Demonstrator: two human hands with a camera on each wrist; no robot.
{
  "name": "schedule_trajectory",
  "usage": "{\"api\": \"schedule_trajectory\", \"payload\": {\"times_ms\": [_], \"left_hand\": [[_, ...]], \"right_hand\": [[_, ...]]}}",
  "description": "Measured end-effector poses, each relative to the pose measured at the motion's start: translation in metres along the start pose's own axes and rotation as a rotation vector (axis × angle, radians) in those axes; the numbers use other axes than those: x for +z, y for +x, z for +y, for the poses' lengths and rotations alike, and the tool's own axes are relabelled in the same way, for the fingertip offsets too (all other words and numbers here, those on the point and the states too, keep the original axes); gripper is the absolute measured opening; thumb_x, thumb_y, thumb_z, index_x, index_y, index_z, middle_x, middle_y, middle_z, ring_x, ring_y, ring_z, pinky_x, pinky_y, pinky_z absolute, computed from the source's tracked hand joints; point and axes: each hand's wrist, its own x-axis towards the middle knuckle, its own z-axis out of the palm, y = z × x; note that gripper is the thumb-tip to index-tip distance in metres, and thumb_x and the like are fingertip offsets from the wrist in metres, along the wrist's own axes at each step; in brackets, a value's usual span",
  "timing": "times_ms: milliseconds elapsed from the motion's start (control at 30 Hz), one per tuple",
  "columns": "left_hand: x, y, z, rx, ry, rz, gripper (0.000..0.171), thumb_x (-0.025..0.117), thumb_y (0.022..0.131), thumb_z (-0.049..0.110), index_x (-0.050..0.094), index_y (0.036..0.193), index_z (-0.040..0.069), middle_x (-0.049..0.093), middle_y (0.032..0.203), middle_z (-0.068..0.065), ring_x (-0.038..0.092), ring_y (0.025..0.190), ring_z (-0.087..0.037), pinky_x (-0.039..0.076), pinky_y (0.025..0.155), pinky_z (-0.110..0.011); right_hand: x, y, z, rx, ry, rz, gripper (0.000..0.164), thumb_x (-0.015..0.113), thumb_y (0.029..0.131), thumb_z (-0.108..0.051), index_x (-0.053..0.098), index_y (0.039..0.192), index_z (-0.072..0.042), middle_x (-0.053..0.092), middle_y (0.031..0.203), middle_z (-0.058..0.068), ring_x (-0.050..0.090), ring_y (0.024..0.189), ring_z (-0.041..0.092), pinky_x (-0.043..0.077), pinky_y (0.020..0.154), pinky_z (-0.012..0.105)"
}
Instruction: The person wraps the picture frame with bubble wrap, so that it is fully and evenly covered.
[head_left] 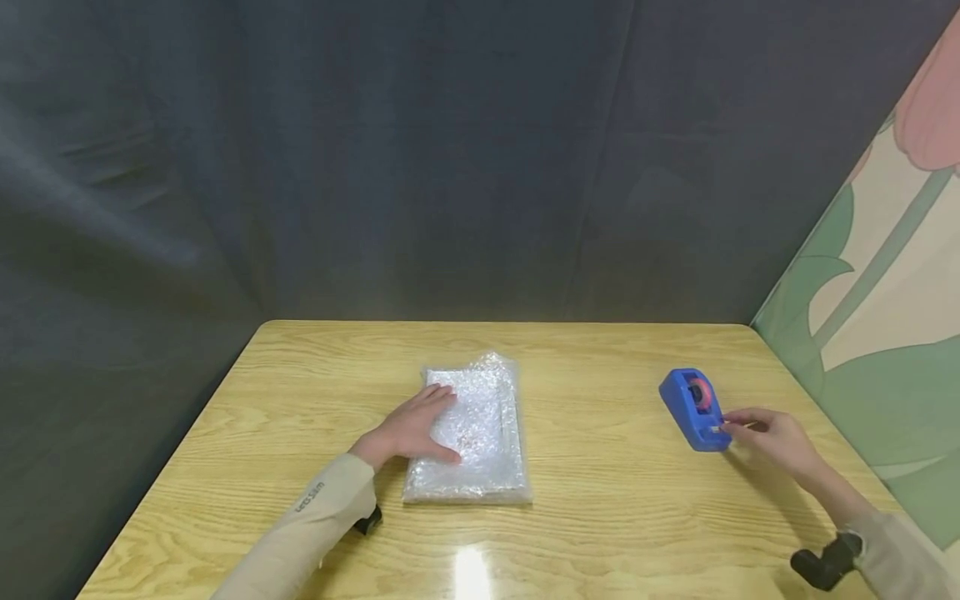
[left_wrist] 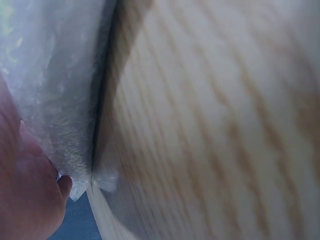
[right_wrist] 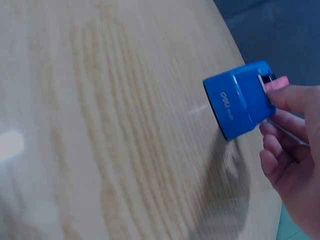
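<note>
A flat, rectangular package in bubble wrap (head_left: 483, 442) lies on the table, left of its middle. My left hand (head_left: 417, 425) rests on the package's left side with fingers and thumb spread. The left wrist view shows part of that hand (left_wrist: 30, 185) close against the wrapped edge. To the right stands a blue tape dispenser (head_left: 681, 407) with a pinkish-red roll core (head_left: 702, 393). My right hand (head_left: 776, 440) is at the dispenser's front end, thumb and forefinger pinching the tape's end by the cutter. In the right wrist view the other fingers curl below the blue body (right_wrist: 235, 102).
The wood-grain table (head_left: 600, 500) has a dark curtain (head_left: 480, 167) behind it and along its left side. A wall panel with painted flowers (head_left: 892, 333) borders the right edge. Bright glare falls near the table's front.
</note>
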Motion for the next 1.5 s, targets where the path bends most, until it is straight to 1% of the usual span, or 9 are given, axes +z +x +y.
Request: {"api": "schedule_trajectory", "payload": {"times_ms": [133, 267, 567, 800, 967, 1033, 1167, 1367, 1500], "left_hand": [[0.0, -0.001, 0.001, -0.001, -0.008, 0.002, 0.106, 0.069, 0.063, 0.062, 0.026, 0.143, 0.009, 0.016, 0.151, -0.005, 0.007, 0.138, -0.024, 0.013, 0.11, -0.046], [0.0, -0.001, 0.001, -0.002, -0.01, 0.004, 0.105, 0.069, 0.063, 0.062, 0.026, 0.143, 0.009, 0.016, 0.151, -0.005, 0.007, 0.138, -0.023, 0.013, 0.11, -0.046], [0.002, 0.0, 0.0, -0.004, 0.004, 0.012, 0.105, 0.068, 0.063, 0.063, 0.026, 0.143, 0.01, 0.016, 0.151, -0.004, 0.007, 0.138, -0.022, 0.013, 0.11, -0.046], [0.0, -0.001, 0.001, 0.0, -0.011, 0.008, 0.105, 0.069, 0.063, 0.062, 0.027, 0.143, 0.009, 0.016, 0.151, -0.004, 0.007, 0.138, -0.023, 0.012, 0.11, -0.047], [0.0, -0.002, 0.002, -0.001, -0.014, 0.01, 0.104, 0.069, 0.063, 0.061, 0.027, 0.143, 0.009, 0.016, 0.151, -0.004, 0.007, 0.138, -0.023, 0.013, 0.11, -0.047], [0.0, -0.003, 0.002, 0.002, -0.016, 0.009, 0.104, 0.07, 0.063, 0.061, 0.027, 0.143, 0.009, 0.016, 0.151, -0.004, 0.007, 0.138, -0.024, 0.013, 0.11, -0.048], [0.0, -0.003, 0.001, 0.006, -0.026, 0.01, 0.105, 0.07, 0.063, 0.061, 0.027, 0.143, 0.008, 0.016, 0.15, -0.005, 0.007, 0.138, -0.024, 0.012, 0.11, -0.048], [0.001, -0.002, -0.001, 0.006, -0.017, 0.018, 0.105, 0.068, 0.063, 0.063, 0.026, 0.143, 0.009, 0.016, 0.151, -0.005, 0.007, 0.138, -0.024, 0.013, 0.11, -0.048], [0.002, -0.001, -0.001, 0.002, -0.023, 0.014, 0.106, 0.069, 0.062, 0.063, 0.026, 0.143, 0.01, 0.015, 0.151, -0.004, 0.006, 0.138, -0.023, 0.012, 0.11, -0.048]], "right_hand": [[-0.002, 0.003, 0.003, 0.037, 0.041, -0.057, 0.037, 0.062, 0.086, -0.025, 0.064, 0.102, 0.008, 0.067, 0.09, 0.009, 0.053, 0.072, -0.005, 0.047, 0.06, 0.02], [-0.003, 0.007, 0.004, 0.046, 0.046, -0.085, 0.035, 0.062, 0.086, -0.025, 0.066, 0.099, 0.006, 0.068, 0.087, 0.003, 0.053, 0.073, -0.004, 0.046, 0.061, 0.021], [-0.006, 0.012, 0.005, 0.049, 0.041, -0.125, 0.031, 0.06, 0.086, -0.024, 0.067, 0.097, 0.005, 0.068, 0.087, 0.003, 0.055, 0.075, 0.0, 0.044, 0.064, 0.024], [-0.009, 0.01, 0.005, 0.064, 0.136, -0.181, 0.036, 0.057, 0.088, -0.022, 0.063, 0.103, 0.01, 0.067, 0.089, -0.003, 0.057, 0.077, 0.001, 0.047, 0.068, 0.026], [-0.01, 0.01, 0.005, 0.064, 0.178, -0.224, 0.038, 0.055, 0.089, -0.021, 0.059, 0.105, 0.014, 0.067, 0.092, 0.004, 0.059, 0.077, 0.002, 0.05, 0.068, 0.026], [-0.009, 0.01, 0.004, 0.062, 0.173, -0.219, 0.037, 0.056, 0.089, -0.021, 0.061, 0.103, 0.013, 0.067, 0.091, 0.004, 0.058, 0.077, 0.001, 0.05, 0.068, 0.025], [-0.006, 0.011, 0.002, 0.047, 0.134, -0.171, 0.033, 0.059, 0.087, -0.021, 0.064, 0.099, 0.01, 0.067, 0.087, -0.003, 0.055, 0.076, -0.001, 0.049, 0.065, 0.023], [-0.003, 0.009, -0.005, 0.0, 0.058, -0.082, 0.026, 0.063, 0.085, -0.021, 0.067, 0.091, 0.005, 0.066, 0.089, 0.002, 0.051, 0.075, -0.006, 0.046, 0.062, 0.02], [-0.002, 0.005, -0.007, 0.011, 0.077, -0.041, 0.026, 0.064, 0.085, -0.019, 0.067, 0.09, 0.007, 0.065, 0.087, 0.0, 0.051, 0.074, -0.007, 0.048, 0.062, 0.021]]}}
